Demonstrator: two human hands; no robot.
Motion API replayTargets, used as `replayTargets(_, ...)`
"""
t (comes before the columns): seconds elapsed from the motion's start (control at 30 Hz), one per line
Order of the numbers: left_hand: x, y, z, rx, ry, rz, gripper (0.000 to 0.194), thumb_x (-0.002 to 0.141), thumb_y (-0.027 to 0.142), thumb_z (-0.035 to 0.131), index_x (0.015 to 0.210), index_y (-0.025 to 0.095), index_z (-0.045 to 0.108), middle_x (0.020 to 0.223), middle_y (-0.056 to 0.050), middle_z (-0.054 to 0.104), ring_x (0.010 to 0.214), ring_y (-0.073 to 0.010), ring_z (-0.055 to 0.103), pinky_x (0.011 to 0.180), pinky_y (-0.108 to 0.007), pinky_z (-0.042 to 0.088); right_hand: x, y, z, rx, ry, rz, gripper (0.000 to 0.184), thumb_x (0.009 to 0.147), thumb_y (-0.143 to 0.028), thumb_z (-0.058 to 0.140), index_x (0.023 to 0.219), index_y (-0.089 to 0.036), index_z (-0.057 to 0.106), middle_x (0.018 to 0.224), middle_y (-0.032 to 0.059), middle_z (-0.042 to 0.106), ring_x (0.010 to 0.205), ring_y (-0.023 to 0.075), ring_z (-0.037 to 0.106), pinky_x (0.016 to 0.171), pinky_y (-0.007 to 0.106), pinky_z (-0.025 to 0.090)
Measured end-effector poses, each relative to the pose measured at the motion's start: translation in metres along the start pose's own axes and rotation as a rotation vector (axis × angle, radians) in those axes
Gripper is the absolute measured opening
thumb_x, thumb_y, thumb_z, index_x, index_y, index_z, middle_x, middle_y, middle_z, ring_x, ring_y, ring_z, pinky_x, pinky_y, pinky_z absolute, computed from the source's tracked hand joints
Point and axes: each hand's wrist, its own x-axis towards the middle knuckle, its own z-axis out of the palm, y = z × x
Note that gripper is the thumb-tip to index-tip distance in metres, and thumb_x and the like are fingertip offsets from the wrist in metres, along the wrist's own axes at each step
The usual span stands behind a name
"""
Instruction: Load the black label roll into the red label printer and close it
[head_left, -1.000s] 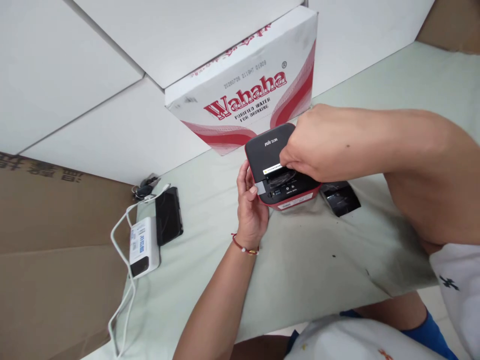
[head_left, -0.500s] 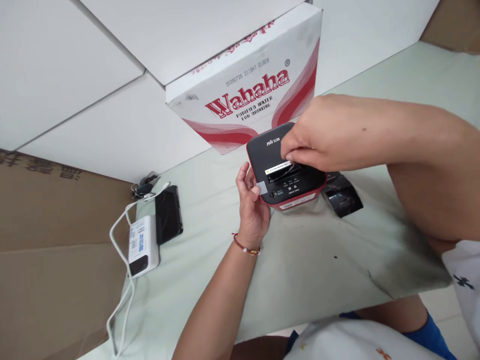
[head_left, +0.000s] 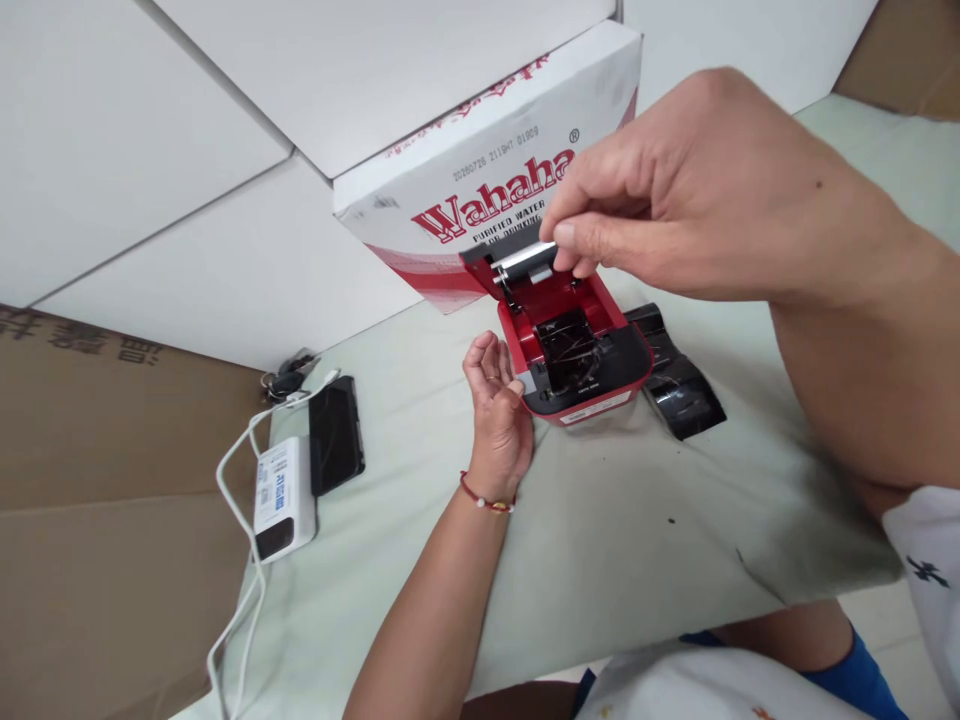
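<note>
A small red and black label printer (head_left: 609, 392) stands on the cloth with its lid (head_left: 517, 247) raised. Inside shows a red compartment with a dark, shiny roll (head_left: 568, 345), its details hard to make out. My right hand (head_left: 645, 190) pinches the front edge of the lid between thumb and fingers, beside a roller under it. At the printer's left side is my left hand (head_left: 501, 425), thumb on the grey latch (head_left: 528, 383) and fingers curled by the casing. A glossy black strip (head_left: 684, 395) lies on the cloth against the printer's right side.
Behind the printer a white and red Wahaha water carton (head_left: 450, 170) leans at the white cabinets (head_left: 202, 200). To the left lie a black phone (head_left: 336, 435), a white power bank (head_left: 289, 490) with a white cable (head_left: 232, 460), and keys (head_left: 286, 380). A cardboard box (head_left: 112, 500) borders the table.
The printer's lid has swung up and back, baring the inside. My right hand has risen with the lid's edge. My left hand stays at the printer's side.
</note>
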Motion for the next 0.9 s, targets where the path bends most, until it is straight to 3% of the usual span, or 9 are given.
replayTargets(0.07,0.0,0.0,0.002,-0.017,-0.003,0.002,0.073,0.08,0.057,0.103,0.141,0.044,0.064,0.166,0.0,0.06,0.172,-0.0284,0.047,0.145,-0.048,0.04,0.002,0.002,0.005,-0.006,0.002,-0.021,0.027,0.107,-0.022,0.063,0.112,-0.024,0.09,0.094,-0.0009,0.084,0.092,0.0145,0.073,0.091,0.032,0.052)
replayTargets(0.17,-0.002,0.0,0.006,-0.025,0.011,0.021,0.064,0.081,0.058,0.102,0.133,0.039,0.068,0.154,-0.001,0.066,0.158,-0.0265,0.058,0.139,-0.044,0.046,0.007,0.006,0.02,0.015,-0.172,-0.07,0.029,0.104,-0.018,0.063,0.115,-0.023,0.09,0.096,0.0005,0.085,0.085,0.0144,0.073,0.085,0.03,0.051)
replayTargets(0.27,-0.002,0.001,0.01,-0.026,0.012,0.027,0.059,0.083,0.06,0.1,0.127,0.035,0.07,0.143,-0.002,0.07,0.14,-0.0238,0.066,0.125,-0.039,0.054,0.017,0.009,0.041,-0.15,-0.369,-0.063,0.028,0.1,-0.019,0.067,0.114,-0.023,0.091,0.102,0.0071,0.086,0.092,0.0224,0.076,0.081,0.033,0.049)
replayTargets(0.33,-0.002,0.001,0.01,-0.04,0.012,0.032,0.059,0.081,0.059,0.102,0.125,0.035,0.071,0.138,-0.001,0.071,0.131,-0.0218,0.068,0.115,-0.035,0.058,0.023,0.009,0.053,-0.275,-0.428,-0.029,0.03,0.099,-0.021,0.069,0.121,-0.019,0.089,0.11,0.014,0.086,0.101,0.0292,0.077,0.08,0.035,0.047)
replayTargets(0.47,-0.001,0.001,0.01,-0.035,0.01,0.037,0.058,0.082,0.059,0.1,0.125,0.035,0.071,0.137,-0.002,0.071,0.128,-0.022,0.068,0.109,-0.034,0.058,0.029,0.008,0.066,-0.356,-0.469,-0.011,0.038,0.1,-0.023,0.07,0.134,-0.015,0.085,0.114,0.0191,0.084,0.11,0.035,0.078,0.079,0.035,0.045)
replayTargets(0.77,-0.002,0.001,0.01,-0.04,0.016,0.013,0.059,0.08,0.06,0.101,0.124,0.035,0.071,0.137,-0.002,0.071,0.128,-0.0227,0.068,0.111,-0.035,0.057,0.029,0.007,0.068,-0.38,-0.453,-0.03,0.036,0.099,-0.022,0.071,0.132,-0.016,0.084,0.109,0.0182,0.083,0.109,0.035,0.077,0.078,0.036,0.043)
replayTargets(0.9,-0.002,0.001,0.01,-0.046,0.013,0.017,0.06,0.08,0.059,0.102,0.124,0.034,0.071,0.138,-0.001,0.068,0.131,-0.0224,0.066,0.114,-0.035,0.056,0.032,0.007,0.07,-0.401,-0.489,-0.041,0.025,0.098,-0.021,0.074,0.12,-0.016,0.086,0.105,0.0174,0.083,0.107,0.0338,0.077,0.079,0.036,0.045)
